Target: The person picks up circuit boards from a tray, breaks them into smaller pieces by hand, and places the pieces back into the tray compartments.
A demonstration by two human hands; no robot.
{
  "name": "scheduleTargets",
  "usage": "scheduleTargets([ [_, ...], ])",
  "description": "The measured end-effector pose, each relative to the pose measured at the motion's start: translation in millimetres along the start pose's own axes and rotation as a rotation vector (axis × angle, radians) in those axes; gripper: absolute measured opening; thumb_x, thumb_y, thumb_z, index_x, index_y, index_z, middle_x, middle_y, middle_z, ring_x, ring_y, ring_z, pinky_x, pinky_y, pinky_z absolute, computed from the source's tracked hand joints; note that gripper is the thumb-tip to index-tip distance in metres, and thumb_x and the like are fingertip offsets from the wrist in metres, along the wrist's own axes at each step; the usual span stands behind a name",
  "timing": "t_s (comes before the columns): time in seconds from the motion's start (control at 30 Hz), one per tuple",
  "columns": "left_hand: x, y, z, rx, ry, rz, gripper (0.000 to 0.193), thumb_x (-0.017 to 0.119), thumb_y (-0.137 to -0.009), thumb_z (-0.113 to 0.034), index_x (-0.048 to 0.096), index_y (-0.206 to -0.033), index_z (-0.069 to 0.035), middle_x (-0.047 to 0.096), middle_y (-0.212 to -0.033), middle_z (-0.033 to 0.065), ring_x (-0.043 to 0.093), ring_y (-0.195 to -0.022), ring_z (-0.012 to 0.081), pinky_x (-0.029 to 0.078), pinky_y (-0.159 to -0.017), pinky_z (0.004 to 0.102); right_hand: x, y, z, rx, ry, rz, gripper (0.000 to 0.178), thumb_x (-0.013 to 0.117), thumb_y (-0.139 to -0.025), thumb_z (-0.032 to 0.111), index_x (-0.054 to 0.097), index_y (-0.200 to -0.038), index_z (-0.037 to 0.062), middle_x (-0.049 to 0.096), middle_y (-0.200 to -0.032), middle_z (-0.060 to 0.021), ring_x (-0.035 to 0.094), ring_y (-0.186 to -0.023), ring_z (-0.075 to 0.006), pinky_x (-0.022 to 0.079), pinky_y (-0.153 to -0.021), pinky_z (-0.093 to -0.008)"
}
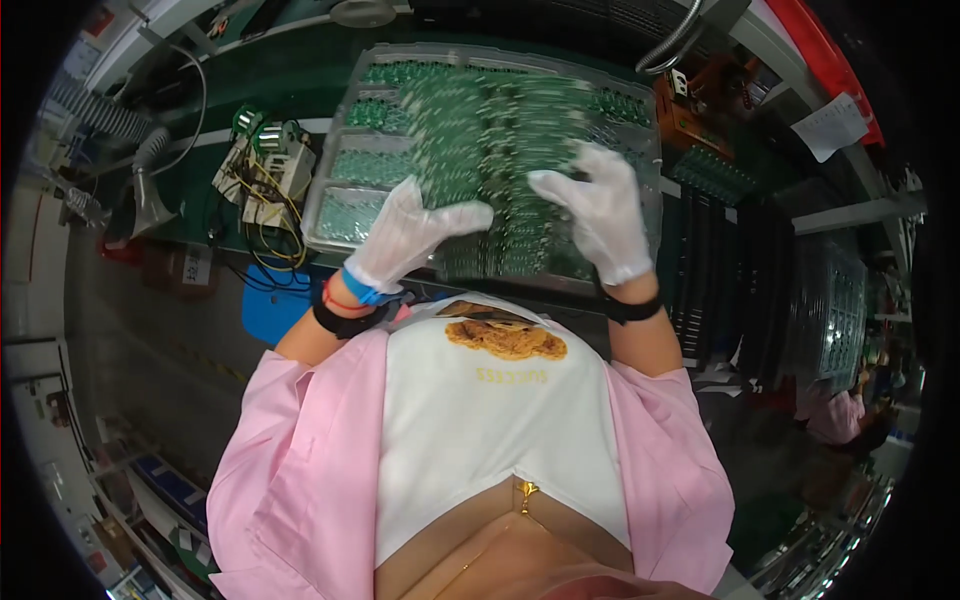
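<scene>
Between my gloved hands is a large green circuit board panel (455, 145), smeared by motion and held over a clear plastic tray. My left hand (405, 235), in a white glove, grips the panel's near left side, its thumb reaching inward. On the right side, my white-gloved right hand (600, 205) closes on the panel, thumb pointing to the middle. Fingertips of both hands are partly hidden by the panel. The compartmented tray (338, 142) lies beneath, with small green boards in rows showing at its left and upper right.
Left of the tray stands a white device (290, 172) with yellow and black wires. A funnel-ended hose (150, 208) hangs farther left. An orange device (690, 125), black racks (700, 265) and stacked clear trays (840, 315) are at right. Another person's pink sleeve (838, 415) shows beyond.
</scene>
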State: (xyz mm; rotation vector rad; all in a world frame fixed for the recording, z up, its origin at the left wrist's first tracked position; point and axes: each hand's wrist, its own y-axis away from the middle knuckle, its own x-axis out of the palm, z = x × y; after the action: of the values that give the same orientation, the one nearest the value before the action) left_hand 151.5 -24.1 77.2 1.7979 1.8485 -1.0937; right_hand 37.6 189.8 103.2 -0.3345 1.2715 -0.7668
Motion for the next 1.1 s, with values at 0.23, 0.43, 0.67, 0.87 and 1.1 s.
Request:
scheduleTargets([
  [0.23,3.5,-1.4,55.1,0.512,-0.372,-0.135,0.056,0.068,-0.074,-0.011,0.050,-0.126,-0.006,0.062,-0.110,0.0158,0.061,-0.098,0.0269,0.048,-0.088,0.0314,80.5,10.1,7.8,0.651,-0.742,0.022,0.035,0.069,-0.081,0.019,0.062,-0.112,0.0047,0.066,-0.099,-0.0123,0.063,-0.089,-0.0211,0.048,-0.077,-0.0307],
  [0.43,10.4,-47.6,25.2,-0.382,1.330,0.311,0.038,0.059,-0.088,-0.017,0.053,-0.123,-0.004,0.063,-0.110,0.0114,0.059,-0.101,0.0189,0.044,-0.093,0.0337,82.4,40.9,-18.0,0.164,-0.003,-0.198,0.032,0.049,-0.095,0.030,0.058,-0.109,0.0024,0.063,-0.101,-0.0116,0.061,-0.088,-0.0232,0.048,-0.078,-0.0343],
  [0.67,105.5,-101.4,44.5,-0.137,1.081,0.401,0.048,0.058,-0.089,-0.032,0.050,-0.123,0.001,0.062,-0.103,0.0088,0.060,-0.091,0.0141,0.051,-0.077,0.0274,22.7,80.8,-10.2,0.920,-0.767,-0.774,0.037,0.049,-0.093,0.043,0.054,-0.082,0.0078,0.056,-0.064,-0.0054,0.051,-0.049,-0.0183,0.046,-0.050,-0.0299],
  [0.87,175.1,-134.4,69.9,-0.419,0.707,0.497,0.076,0.074,-0.072,-0.041,0.047,-0.119,0.011,0.062,-0.101,0.0274,0.063,-0.096,0.0313,0.052,-0.076,0.0363,-22.8,147.5,-18.4,1.226,-1.014,-1.134,0.038,0.056,-0.090,0.045,0.053,-0.077,0.0099,0.056,-0.061,-0.0049,0.051,-0.045,-0.0163,0.047,-0.045,-0.0297],
  [1.1,164.6,-136.6,58.5,-0.293,-0.075,0.292,0.073,0.074,-0.072,-0.045,0.049,-0.112,0.010,0.064,-0.087,0.0223,0.065,-0.081,0.0325,0.052,-0.074,0.0381,-26.8,146.9,-12.5,0.791,-0.164,-0.429,0.027,0.058,-0.092,0.024,0.057,-0.110,0.0045,0.064,-0.088,-0.0106,0.064,-0.071,-0.0186,0.051,-0.063,-0.0271],
])
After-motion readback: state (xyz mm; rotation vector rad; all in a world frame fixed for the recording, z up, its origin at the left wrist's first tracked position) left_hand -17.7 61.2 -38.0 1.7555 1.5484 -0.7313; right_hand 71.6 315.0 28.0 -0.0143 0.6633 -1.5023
